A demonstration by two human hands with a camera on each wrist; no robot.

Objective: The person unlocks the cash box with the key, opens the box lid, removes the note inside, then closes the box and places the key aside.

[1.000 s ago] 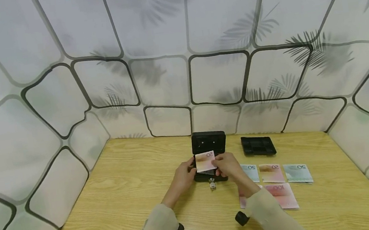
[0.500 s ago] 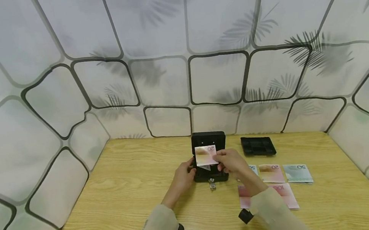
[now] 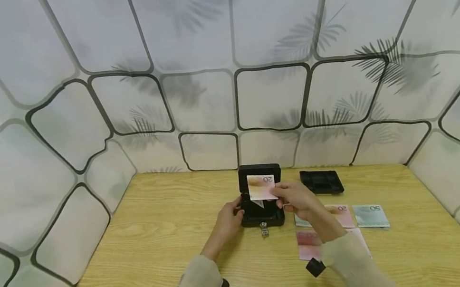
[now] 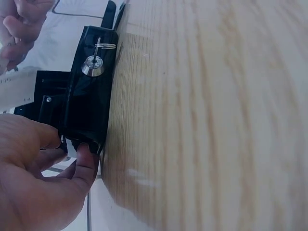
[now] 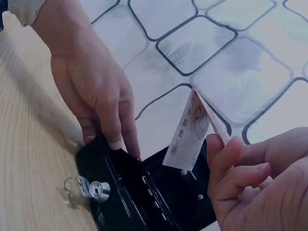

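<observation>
A small black cash box stands on the table with its lid raised toward the wall. From its front lock sticks a key with a ring. My left hand grips the box's left wall, thumb and fingers on either side of the edge, as the left wrist view shows on the box. Pinched at its right edge by my right hand, a pink 20 banknote is held up in front of the lid. In the right wrist view the banknote looks folded or doubled.
A black compartment tray lies behind and right of the box. Banknotes lie in rows on the right: a pink 20, a green 50, and red notes partly under my right forearm. A patterned wall borders the table.
My right hand has raised the 20 banknote up and to the right, from over the box's opening to before the lid. The left hand has stayed on the box.
</observation>
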